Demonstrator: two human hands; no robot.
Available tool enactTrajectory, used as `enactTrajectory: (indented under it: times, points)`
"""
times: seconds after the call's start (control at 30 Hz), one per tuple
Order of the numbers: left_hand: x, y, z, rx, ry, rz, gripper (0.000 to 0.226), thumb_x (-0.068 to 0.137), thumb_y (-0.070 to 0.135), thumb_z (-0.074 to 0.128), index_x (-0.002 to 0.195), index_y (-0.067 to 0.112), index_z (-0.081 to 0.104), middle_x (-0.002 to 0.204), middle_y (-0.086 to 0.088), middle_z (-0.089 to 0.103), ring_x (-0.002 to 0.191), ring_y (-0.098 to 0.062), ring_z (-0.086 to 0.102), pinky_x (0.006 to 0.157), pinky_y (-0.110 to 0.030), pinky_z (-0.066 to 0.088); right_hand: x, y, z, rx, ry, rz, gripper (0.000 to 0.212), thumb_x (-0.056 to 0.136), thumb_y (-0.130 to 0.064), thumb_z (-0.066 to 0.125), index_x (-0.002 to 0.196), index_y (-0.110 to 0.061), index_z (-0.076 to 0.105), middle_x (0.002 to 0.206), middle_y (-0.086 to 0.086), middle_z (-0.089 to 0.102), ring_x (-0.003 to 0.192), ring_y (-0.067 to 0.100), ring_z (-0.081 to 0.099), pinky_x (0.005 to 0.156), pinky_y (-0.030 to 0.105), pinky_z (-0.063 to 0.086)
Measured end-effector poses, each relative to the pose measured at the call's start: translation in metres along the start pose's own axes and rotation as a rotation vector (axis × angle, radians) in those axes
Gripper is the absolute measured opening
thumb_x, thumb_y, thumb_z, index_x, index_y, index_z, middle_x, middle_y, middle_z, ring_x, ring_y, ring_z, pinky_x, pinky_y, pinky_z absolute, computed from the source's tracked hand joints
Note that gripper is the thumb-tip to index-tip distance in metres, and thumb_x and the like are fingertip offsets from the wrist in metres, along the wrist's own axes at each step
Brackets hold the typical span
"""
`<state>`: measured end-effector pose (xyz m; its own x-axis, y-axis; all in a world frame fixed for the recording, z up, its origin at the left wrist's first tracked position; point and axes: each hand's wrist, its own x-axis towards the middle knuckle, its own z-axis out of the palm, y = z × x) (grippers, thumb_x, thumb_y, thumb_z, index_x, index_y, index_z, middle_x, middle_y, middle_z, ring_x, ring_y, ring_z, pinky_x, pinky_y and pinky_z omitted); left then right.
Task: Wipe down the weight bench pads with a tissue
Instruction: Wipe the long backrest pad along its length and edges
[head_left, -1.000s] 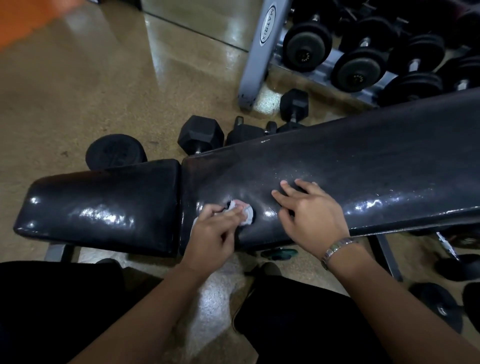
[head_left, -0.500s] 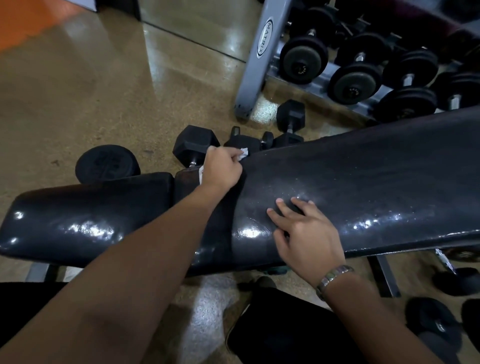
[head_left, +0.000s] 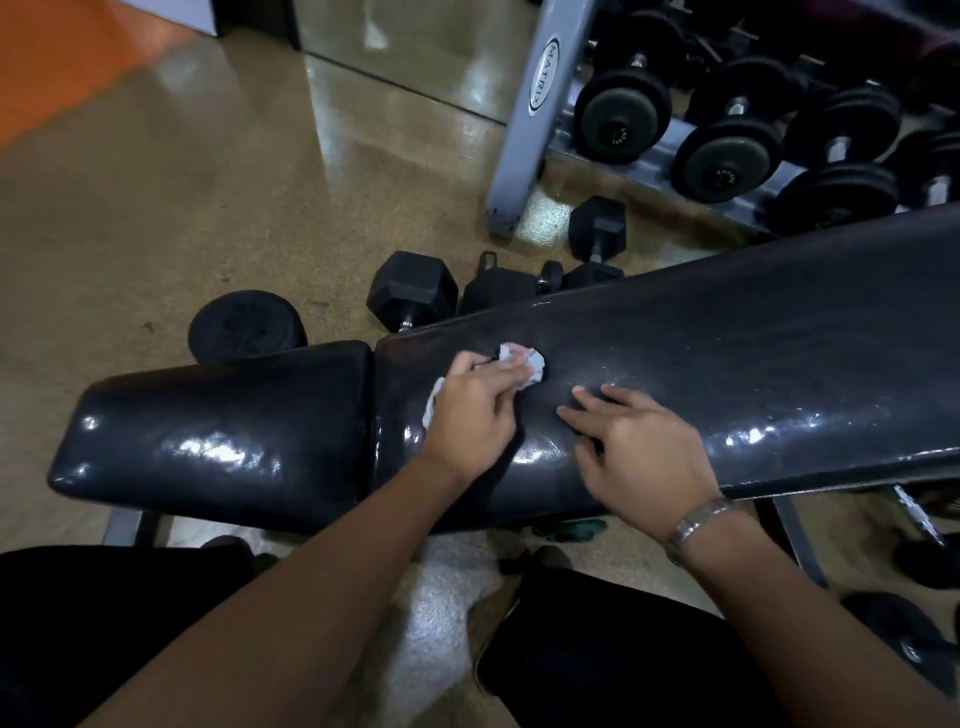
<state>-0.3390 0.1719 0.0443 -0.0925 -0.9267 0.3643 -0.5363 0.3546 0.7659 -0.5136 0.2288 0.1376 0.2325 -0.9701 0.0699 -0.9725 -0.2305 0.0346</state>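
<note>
Your legs (head_left: 597, 654) in dark trousers fill the bottom of the view at 6 o'clock, and from there you reach both hands up onto the bench. Your right hand (head_left: 641, 454) lies palm down on the long pad (head_left: 769, 358), fingers straight and slightly spread toward 11 o'clock, holding nothing. A metal wristband (head_left: 698, 519) sits on that wrist. Just off its 9 o'clock, near but not touching, your left hand (head_left: 467, 413) is knuckles up, with the fingers curled over a crumpled white tissue (head_left: 524, 362) and pressing it onto the same pad near its narrow end. A bunch of the tissue sticks out past the fingertips at 1 o'clock, and a strip shows beside the hand at 9 o'clock. The seat pad (head_left: 223, 431) lies at 9 o'clock from that hand, across a narrow gap. Beyond the bench, at 11 o'clock, a hex dumbbell (head_left: 413, 290) and a round black weight (head_left: 247, 325) rest on the floor (head_left: 156, 208). Farther off, at 1 o'clock, a grey rack (head_left: 524, 130) carries round dumbbells (head_left: 623, 117).
</note>
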Motion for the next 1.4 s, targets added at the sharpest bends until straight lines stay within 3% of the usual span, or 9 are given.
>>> enactTrajectory:
  times: [0.1, 0.23, 0.4, 0.6, 0.77, 1.0, 1.17, 1.33, 1.4]
  points:
    - [-0.023, 0.016, -0.001, 0.005, 0.007, 0.047, 0.037, 0.084, -0.003, 0.068, 0.111, 0.02, 0.077, 0.122, 0.007, 0.072, 0.094, -0.018, 0.053, 0.086, -0.02, 0.047, 0.007, 0.005, -0.008, 0.033, -0.049, -0.012, 0.036, 0.078, -0.017, 0.064, 0.111, -0.03, 0.074, 0.12, -0.009, 0.069, 0.113, 0.015, 0.063, 0.089, 0.027, 0.051]
    - [-0.053, 0.034, -0.003, -0.027, 0.001, 0.116, 0.039, 0.078, -0.009, 0.073, 0.106, 0.017, 0.079, 0.12, 0.003, 0.073, 0.1, -0.01, 0.051, 0.095, 0.0, 0.029, 0.012, 0.019, -0.015, 0.081, 0.024, -0.048, 0.039, 0.076, -0.007, 0.063, 0.11, -0.023, 0.074, 0.117, -0.003, 0.071, 0.108, 0.021, 0.064, 0.089, 0.032, 0.054]
    - [-0.084, 0.034, -0.007, -0.055, -0.094, 0.212, 0.042, 0.082, -0.008, 0.068, 0.115, 0.016, 0.076, 0.126, 0.004, 0.07, 0.108, -0.016, 0.061, 0.103, -0.015, 0.039, 0.004, 0.041, -0.01, -0.005, 0.122, 0.005, 0.035, 0.075, -0.015, 0.059, 0.105, -0.02, 0.076, 0.12, 0.005, 0.069, 0.109, 0.031, 0.06, 0.092, 0.047, 0.051]
    - [-0.104, 0.016, -0.017, -0.023, -0.239, 0.312, 0.048, 0.085, -0.005, 0.056, 0.123, 0.019, 0.072, 0.135, 0.009, 0.065, 0.118, -0.019, 0.053, 0.1, -0.024, 0.047, -0.006, 0.048, -0.008, -0.06, 0.114, -0.01, 0.039, 0.077, -0.022, 0.053, 0.108, -0.021, 0.076, 0.123, 0.007, 0.068, 0.113, 0.031, 0.061, 0.094, 0.046, 0.051]
    - [-0.115, 0.006, -0.025, 0.079, -0.341, 0.336, 0.066, 0.076, -0.008, 0.065, 0.132, 0.027, 0.065, 0.142, 0.019, 0.057, 0.125, -0.014, 0.044, 0.098, -0.02, 0.047, -0.004, 0.048, -0.009, -0.064, 0.065, 0.04, 0.041, 0.08, -0.031, 0.048, 0.111, -0.028, 0.075, 0.127, 0.0, 0.067, 0.117, 0.025, 0.059, 0.093, 0.042, 0.05]
    - [-0.084, 0.032, -0.003, -0.072, -0.032, 0.126, 0.039, 0.098, 0.003, 0.059, 0.133, 0.018, 0.066, 0.141, 0.009, 0.06, 0.127, -0.012, 0.054, 0.109, -0.031, 0.039, -0.008, 0.045, -0.007, -0.05, 0.077, 0.064, 0.045, 0.084, -0.034, 0.04, 0.114, -0.029, 0.073, 0.128, -0.002, 0.066, 0.123, 0.024, 0.057, 0.105, 0.045, 0.044]
    - [-0.009, 0.028, 0.004, -0.178, 0.202, -0.24, 0.037, 0.098, 0.002, 0.058, 0.131, 0.015, 0.066, 0.124, 0.005, 0.066, 0.117, -0.015, 0.052, 0.104, -0.02, 0.042, -0.005, 0.047, -0.01, -0.056, 0.03, 0.064, 0.045, 0.084, -0.035, 0.041, 0.115, -0.031, 0.072, 0.129, -0.005, 0.065, 0.125, 0.021, 0.056, 0.105, 0.043, 0.044]
    - [0.083, -0.002, 0.016, -0.143, 0.108, -0.318, 0.033, 0.099, 0.016, 0.055, 0.128, 0.02, 0.069, 0.114, -0.008, 0.072, 0.112, -0.02, 0.064, 0.101, -0.039, 0.052, -0.007, 0.047, -0.008, -0.044, 0.025, 0.08, 0.041, 0.083, -0.034, 0.046, 0.116, -0.032, 0.071, 0.13, -0.005, 0.064, 0.127, 0.019, 0.054, 0.108, 0.043, 0.042]
    - [0.105, 0.003, 0.023, -0.115, 0.016, -0.262, 0.034, 0.099, 0.013, 0.055, 0.13, 0.016, 0.068, 0.121, -0.008, 0.072, 0.116, -0.022, 0.064, 0.106, -0.033, 0.048, -0.007, 0.048, -0.007, -0.048, 0.045, 0.078, 0.042, 0.084, -0.034, 0.044, 0.116, -0.032, 0.071, 0.129, -0.005, 0.064, 0.127, 0.02, 0.054, 0.108, 0.043, 0.042]
